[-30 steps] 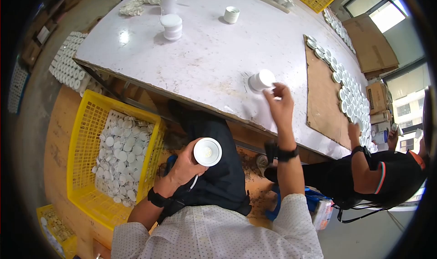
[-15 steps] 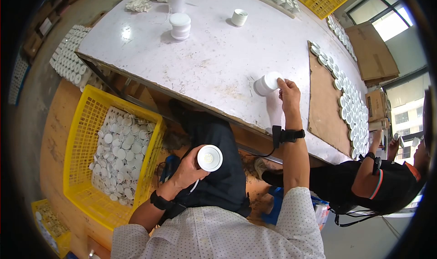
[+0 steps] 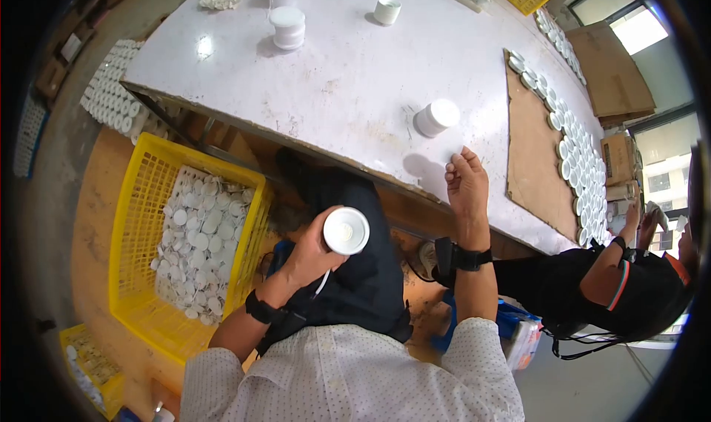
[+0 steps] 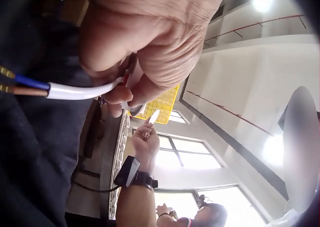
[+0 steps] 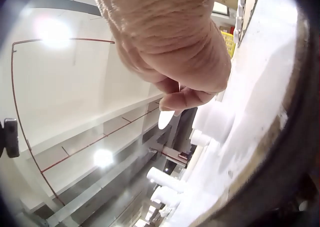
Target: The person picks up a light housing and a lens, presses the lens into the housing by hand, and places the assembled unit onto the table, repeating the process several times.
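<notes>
My left hand [image 3: 307, 251] grips a round white downlight [image 3: 346, 231] above my lap, its cupped face turned up. A white cable [image 4: 75, 92] hangs from it, with blue and brown wire ends bared in the left wrist view. Near the table's front edge, my right hand [image 3: 468, 188] pinches a thin white disc [image 5: 166, 119] between thumb and fingers. Just beyond that hand stands a stack of white discs [image 3: 438, 117] on the white table [image 3: 333, 88].
Left of my legs, a yellow basket [image 3: 141, 274] holds many loose white discs. More white stacks [image 3: 287, 28] stand farther back on the table. At right, cardboard [image 3: 537, 159] bears rows of white round parts [image 3: 585, 170]. Another person [image 3: 592, 288] works at the right.
My right hand reached the stack's top, pinched a disc there and has drawn back toward me with it. The left hand keeps its hold on the downlight, slightly higher now.
</notes>
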Demonstrator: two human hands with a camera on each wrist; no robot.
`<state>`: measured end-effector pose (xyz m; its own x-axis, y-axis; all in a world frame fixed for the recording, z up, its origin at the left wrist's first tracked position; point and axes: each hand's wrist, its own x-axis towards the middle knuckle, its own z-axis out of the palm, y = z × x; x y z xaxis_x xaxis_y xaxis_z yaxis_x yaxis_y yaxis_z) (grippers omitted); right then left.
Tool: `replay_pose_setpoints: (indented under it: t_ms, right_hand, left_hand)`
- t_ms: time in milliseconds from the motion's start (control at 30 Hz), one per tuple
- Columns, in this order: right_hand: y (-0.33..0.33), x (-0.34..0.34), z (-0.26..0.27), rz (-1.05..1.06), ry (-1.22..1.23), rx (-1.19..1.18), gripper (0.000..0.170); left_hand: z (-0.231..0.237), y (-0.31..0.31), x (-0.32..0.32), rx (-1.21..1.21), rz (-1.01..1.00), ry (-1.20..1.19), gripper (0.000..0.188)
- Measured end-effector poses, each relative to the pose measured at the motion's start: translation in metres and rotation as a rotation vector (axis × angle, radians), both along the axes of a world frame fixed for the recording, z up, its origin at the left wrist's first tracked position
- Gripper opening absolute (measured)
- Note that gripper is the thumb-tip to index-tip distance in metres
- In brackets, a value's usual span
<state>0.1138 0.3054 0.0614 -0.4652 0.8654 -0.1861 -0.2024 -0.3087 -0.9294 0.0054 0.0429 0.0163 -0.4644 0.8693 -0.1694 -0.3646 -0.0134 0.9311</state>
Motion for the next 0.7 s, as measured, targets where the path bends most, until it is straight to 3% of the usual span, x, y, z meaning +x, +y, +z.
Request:
replay_pose_setpoints:
  t_ms: [67,133,200,267,333,500,700]
  right_hand:
    - [-0.024,0.005,-0.003,-0.007,-0.052,-0.048,0.017]
    - [-0.045,0.009,-0.013,0.166,-0.113,-0.016,0.015]
    - [-0.072,0.009,-0.017,0.265,-0.223,-0.081,0.013]
    - [-0.092,0.009,-0.025,0.400,-0.328,-0.028,0.014]
    - [-0.106,0.003,-0.026,0.451,-0.316,0.030,0.015]
    - [-0.121,-0.008,-0.032,0.452,-0.264,0.064,0.025]
    - [-0.123,-0.013,-0.040,0.471,-0.258,0.050,0.025]
  left_hand:
    - [0.002,0.005,-0.006,-0.062,-0.045,0.102,0.065]
    - [-0.001,0.013,-0.006,0.064,0.011,0.203,0.071]
    - [0.006,0.014,-0.005,0.013,-0.052,0.067,0.076]
    - [0.004,0.018,-0.001,0.184,-0.036,-0.120,0.074]
    - [0.001,0.018,0.001,0.210,-0.039,-0.096,0.073]
    - [0.008,0.015,0.003,-0.001,0.022,0.167,0.058]
    - [0.001,0.012,0.001,-0.015,0.082,0.240,0.047]
